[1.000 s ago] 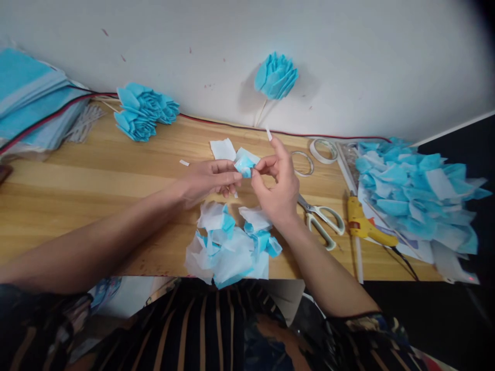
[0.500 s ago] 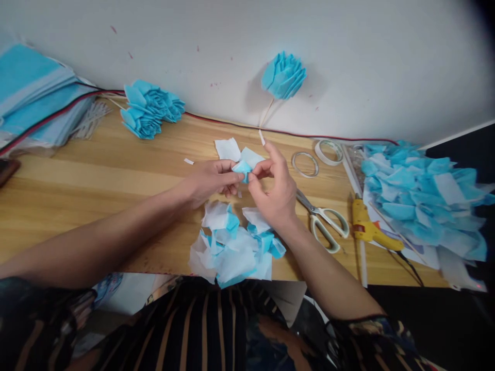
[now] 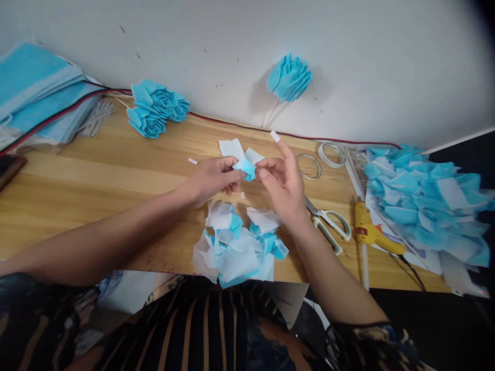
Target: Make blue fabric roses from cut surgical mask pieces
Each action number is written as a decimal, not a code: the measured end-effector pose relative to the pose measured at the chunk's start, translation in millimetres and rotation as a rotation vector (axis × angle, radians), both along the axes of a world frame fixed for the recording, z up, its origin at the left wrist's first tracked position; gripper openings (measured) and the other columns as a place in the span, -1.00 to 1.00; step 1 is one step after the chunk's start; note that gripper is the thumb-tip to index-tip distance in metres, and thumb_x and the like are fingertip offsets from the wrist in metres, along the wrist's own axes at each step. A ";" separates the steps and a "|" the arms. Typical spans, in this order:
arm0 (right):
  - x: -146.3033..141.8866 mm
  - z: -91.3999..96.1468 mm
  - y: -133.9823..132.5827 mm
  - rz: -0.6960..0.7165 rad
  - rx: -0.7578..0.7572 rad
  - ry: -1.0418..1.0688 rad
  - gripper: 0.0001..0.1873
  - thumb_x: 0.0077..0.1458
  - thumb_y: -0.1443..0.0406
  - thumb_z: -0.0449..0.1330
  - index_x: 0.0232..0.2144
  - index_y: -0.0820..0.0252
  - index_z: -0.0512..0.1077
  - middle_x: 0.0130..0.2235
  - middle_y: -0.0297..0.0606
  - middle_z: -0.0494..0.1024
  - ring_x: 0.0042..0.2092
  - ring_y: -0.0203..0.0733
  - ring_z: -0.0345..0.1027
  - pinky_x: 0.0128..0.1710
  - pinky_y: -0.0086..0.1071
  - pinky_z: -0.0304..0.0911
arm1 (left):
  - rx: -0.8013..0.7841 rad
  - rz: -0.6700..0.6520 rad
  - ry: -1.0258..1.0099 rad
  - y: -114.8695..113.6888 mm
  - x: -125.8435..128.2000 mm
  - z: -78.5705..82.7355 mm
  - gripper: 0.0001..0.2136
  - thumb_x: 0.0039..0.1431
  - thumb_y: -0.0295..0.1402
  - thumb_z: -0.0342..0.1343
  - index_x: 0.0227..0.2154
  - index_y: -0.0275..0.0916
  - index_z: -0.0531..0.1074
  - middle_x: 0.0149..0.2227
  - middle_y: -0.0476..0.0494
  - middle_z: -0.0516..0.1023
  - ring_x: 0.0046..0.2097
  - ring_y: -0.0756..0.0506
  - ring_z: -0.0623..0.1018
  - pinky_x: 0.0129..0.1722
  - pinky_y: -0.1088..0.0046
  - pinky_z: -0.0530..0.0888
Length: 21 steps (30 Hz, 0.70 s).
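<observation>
Left hand (image 3: 214,178) pinched shut on a small blue-and-white paper piece (image 3: 246,166) above the wooden surface (image 3: 116,175) | right hand (image 3: 284,185) hung loosely open just right of it, not gripping, tape strip (image 3: 275,136) stuck on raised index fingertip | paper scraps (image 3: 235,247) lay beneath.

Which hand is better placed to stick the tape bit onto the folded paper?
Right hand, likely: the tape bit sits on its raised index fingertip, close to the folded paper pinched in the left hand.
</observation>
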State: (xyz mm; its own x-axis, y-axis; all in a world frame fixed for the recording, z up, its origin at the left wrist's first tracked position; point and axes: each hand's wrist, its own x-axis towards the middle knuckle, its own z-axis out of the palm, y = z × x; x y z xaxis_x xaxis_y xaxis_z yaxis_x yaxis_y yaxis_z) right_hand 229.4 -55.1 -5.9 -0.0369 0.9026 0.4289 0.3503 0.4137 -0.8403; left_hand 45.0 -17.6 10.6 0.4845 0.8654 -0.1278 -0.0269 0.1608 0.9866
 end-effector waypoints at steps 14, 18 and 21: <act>-0.8 -2.0 3.9 0.138 -0.217 0.085 -0.28 0.20 0.27 0.21 0.36 -0.04 0.10 -0.34 -0.42 0.52 -0.31 -0.27 0.45 -0.25 -0.33 0.47 | -0.031 -0.124 -0.019 2.7 -3.9 -2.2 -0.82 0.06 -0.28 0.28 -0.45 -0.27 0.43 -0.52 -0.02 0.50 -0.49 0.04 0.46 -0.44 0.51 0.43; 2.7 -1.2 4.6 0.119 -0.177 0.005 -0.27 0.23 0.30 0.17 0.37 -0.08 0.04 -0.31 -0.39 0.54 -0.32 -0.23 0.45 -0.26 -0.26 0.48 | -0.103 -0.181 -0.114 4.8 -7.7 -2.4 -0.73 0.07 -0.16 0.30 -0.39 -0.30 0.49 -0.41 -0.11 0.55 -0.41 -0.01 0.52 -0.40 0.47 0.46; 6.2 -1.2 5.6 0.073 -0.185 0.010 -0.26 0.20 0.34 0.17 0.36 -0.05 0.05 -0.31 -0.38 0.55 -0.32 -0.22 0.46 -0.27 -0.27 0.48 | -0.102 -0.145 -0.142 7.5 -9.3 -1.9 -0.70 0.12 -0.10 0.26 -0.37 -0.29 0.53 -0.37 -0.15 0.57 -0.39 -0.02 0.53 -0.40 0.46 0.46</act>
State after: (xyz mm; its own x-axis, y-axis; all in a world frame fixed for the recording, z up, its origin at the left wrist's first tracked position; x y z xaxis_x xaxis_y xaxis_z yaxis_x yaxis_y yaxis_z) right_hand 235.6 -49.5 -7.1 -0.1020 0.9610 0.2570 0.3165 0.2763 -0.9075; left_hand 35.7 -10.1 8.8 0.6226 0.7712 -0.1327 -0.1337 0.2719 0.9530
